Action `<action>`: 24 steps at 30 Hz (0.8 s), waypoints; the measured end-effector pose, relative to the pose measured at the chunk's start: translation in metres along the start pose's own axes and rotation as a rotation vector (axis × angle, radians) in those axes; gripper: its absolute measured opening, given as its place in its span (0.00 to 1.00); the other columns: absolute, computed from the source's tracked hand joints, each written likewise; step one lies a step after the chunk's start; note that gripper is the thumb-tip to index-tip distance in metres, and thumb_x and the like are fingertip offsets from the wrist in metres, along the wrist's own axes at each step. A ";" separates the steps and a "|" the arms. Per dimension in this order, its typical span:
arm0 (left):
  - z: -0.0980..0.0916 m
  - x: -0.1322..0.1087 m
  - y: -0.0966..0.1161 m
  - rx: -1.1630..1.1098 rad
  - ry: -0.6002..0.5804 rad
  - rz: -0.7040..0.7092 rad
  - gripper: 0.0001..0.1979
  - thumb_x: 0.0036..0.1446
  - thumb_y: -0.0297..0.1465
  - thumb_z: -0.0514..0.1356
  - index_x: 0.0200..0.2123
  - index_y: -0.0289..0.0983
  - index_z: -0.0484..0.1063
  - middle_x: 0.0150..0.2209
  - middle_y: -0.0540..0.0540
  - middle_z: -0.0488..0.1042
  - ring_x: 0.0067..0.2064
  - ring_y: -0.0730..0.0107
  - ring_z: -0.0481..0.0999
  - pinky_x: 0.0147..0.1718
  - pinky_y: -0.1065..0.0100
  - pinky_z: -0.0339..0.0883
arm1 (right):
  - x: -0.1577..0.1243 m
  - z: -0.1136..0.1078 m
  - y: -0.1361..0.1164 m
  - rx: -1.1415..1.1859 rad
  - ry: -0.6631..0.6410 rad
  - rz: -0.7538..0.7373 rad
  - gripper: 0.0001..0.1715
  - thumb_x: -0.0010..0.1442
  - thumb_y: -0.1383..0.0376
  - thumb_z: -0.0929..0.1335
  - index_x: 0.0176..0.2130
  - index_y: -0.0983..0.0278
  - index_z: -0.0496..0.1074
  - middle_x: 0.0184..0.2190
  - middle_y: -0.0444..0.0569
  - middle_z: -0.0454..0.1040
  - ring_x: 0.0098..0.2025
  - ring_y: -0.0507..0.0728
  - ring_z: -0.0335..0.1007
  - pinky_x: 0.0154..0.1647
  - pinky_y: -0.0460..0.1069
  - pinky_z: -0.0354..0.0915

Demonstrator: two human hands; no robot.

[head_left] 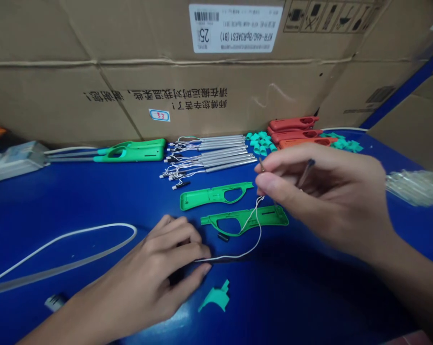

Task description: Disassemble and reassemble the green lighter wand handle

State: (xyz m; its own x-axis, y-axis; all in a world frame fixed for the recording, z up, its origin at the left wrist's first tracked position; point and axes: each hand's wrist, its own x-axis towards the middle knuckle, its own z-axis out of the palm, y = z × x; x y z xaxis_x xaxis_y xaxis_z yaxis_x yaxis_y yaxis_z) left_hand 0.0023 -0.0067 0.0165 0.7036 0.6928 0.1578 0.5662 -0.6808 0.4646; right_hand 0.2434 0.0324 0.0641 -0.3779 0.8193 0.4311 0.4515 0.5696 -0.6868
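Note:
My left hand (173, 268) rests low over the table, its fingers and thumb closed around one end of a thin white wire (254, 247). From there the wire curves up to my right hand (320, 191), raised at the right. Thumb and forefinger of that hand pinch a thin brownish piece (261, 165) whose kind I cannot make out; a dark-ended rod (306, 172) shows between the fingers. Below lies a green lighter-shaped shell half (274, 216), crossed by the wire. The other green shell half (198, 197) lies behind it. A small black cylinder (223, 237) sits beside the nearer shell.
Silver tubes (223, 155) with wires lie behind the shells. Small teal parts (261, 143) and red shells (291, 125) are at the back. A teal trigger-like piece (216, 297) lies in front. Green lighters (144, 150) lie left, clear sticks (415, 188) right. A cardboard box (238, 86) walls the back.

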 end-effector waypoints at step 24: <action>0.006 -0.002 0.003 -0.092 0.044 -0.119 0.06 0.63 0.25 0.55 0.34 0.39 0.70 0.35 0.52 0.75 0.37 0.70 0.74 0.49 0.61 0.62 | -0.015 0.023 0.007 -0.005 -0.598 -0.048 0.10 0.57 0.77 0.66 0.36 0.65 0.74 0.30 0.41 0.74 0.31 0.48 0.68 0.32 0.43 0.60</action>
State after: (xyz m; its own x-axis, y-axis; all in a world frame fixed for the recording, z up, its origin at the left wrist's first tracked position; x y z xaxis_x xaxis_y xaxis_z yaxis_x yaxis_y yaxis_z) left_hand 0.0044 -0.0115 0.0124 0.6131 0.7785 0.1343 0.6014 -0.5702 0.5596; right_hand 0.2340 0.0223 0.0392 -0.7867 0.6148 0.0559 0.4261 0.6062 -0.6716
